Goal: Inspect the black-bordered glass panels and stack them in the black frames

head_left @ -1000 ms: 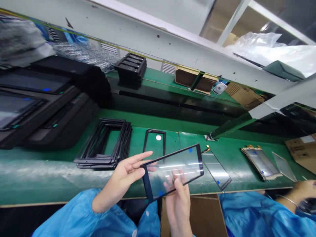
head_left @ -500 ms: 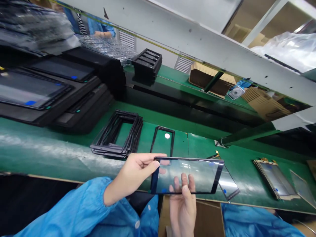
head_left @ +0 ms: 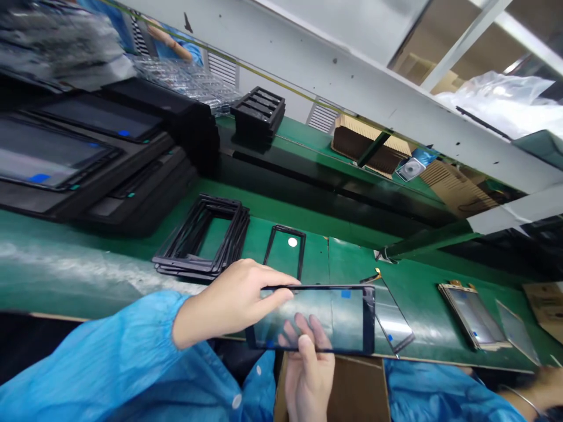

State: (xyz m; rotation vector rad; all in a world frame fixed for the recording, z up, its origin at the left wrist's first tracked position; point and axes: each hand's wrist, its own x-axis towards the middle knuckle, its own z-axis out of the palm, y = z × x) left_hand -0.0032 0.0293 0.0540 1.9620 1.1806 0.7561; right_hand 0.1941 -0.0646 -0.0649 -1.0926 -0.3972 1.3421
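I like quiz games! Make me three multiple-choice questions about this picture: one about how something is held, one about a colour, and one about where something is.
1. How is the black-edged glass panel being held?
A. Lying flat in a box
B. Lifted in two hands
C. Standing in a rack

2. What colour is the small square mark on it?
A. Blue
B. Red
C. Yellow

3. Where is the white dot?
A. On a cardboard box
B. On a sleeve
C. Inside a lone black frame on the green bench

Answers:
1. B: the left hand is at its top edge, the right hand at its bottom edge.
2. A: the mark shows blue.
3. C: the black frame surrounds the dot.
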